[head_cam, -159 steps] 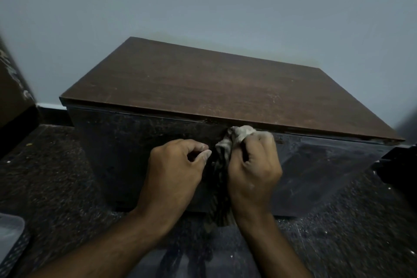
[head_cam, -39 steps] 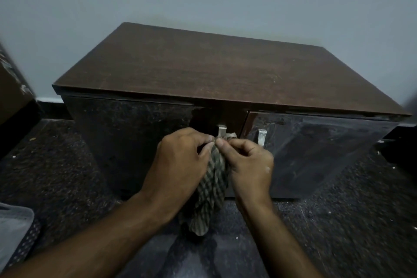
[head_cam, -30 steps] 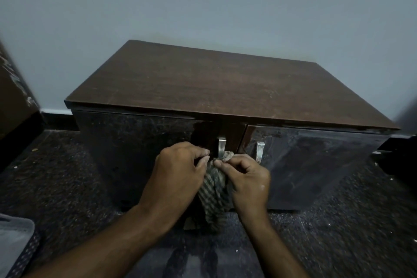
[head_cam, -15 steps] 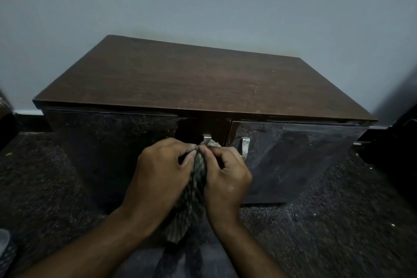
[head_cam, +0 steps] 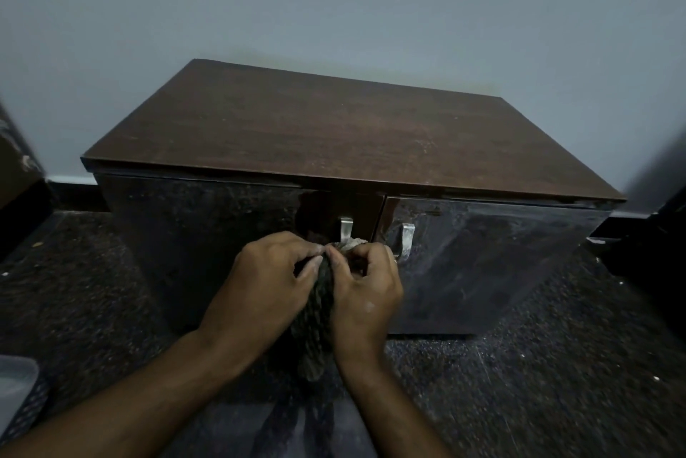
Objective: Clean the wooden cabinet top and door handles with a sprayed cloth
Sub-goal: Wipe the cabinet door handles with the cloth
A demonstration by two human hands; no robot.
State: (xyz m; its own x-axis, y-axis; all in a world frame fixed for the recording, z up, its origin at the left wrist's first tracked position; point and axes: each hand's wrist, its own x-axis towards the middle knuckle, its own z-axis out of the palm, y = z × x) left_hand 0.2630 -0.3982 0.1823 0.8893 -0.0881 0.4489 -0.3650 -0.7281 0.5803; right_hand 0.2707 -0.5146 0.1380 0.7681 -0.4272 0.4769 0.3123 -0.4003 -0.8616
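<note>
Both hands, left hand [head_cam: 267, 275] and right hand [head_cam: 365, 288], pinched the checked cloth [head_cam: 315, 324] between them, bunched round the lower part of the left handle [head_cam: 345, 229] on the cabinet front. Judged mid-way through the handle stage: right handle [head_cam: 407, 236] bare and probably left to do. Cabinet top [head_cam: 334, 138] showed faint specks, cleaned or not impossible to tell. No brand, label or writing readable.
</note>
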